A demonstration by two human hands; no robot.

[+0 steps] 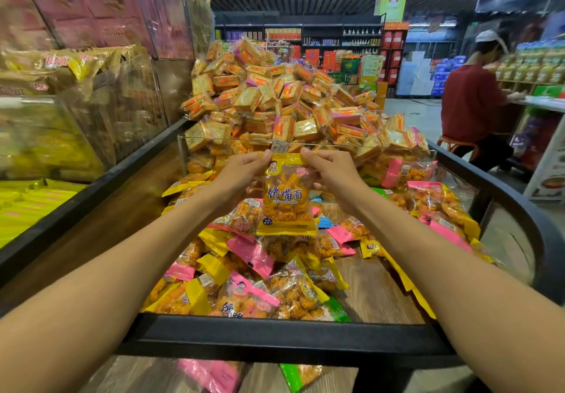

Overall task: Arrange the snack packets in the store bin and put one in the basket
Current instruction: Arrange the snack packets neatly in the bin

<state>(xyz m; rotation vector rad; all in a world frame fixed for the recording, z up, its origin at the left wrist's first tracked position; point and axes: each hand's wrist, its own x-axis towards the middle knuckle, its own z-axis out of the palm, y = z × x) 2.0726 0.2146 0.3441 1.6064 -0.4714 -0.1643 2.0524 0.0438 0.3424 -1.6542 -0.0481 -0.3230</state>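
A yellow-edged snack packet with blue lettering hangs upright above the store bin. My left hand pinches its top left corner and my right hand pinches its top right corner. Below it, several pink, yellow and green snack packets lie loosely heaped on the bin's wooden floor. No basket is in view.
Behind a clear divider rises a tall pile of wrapped biscuit packs. Clear bins of pink and yellow packs stand on the left. A person in a red top sits at the right by shelves.
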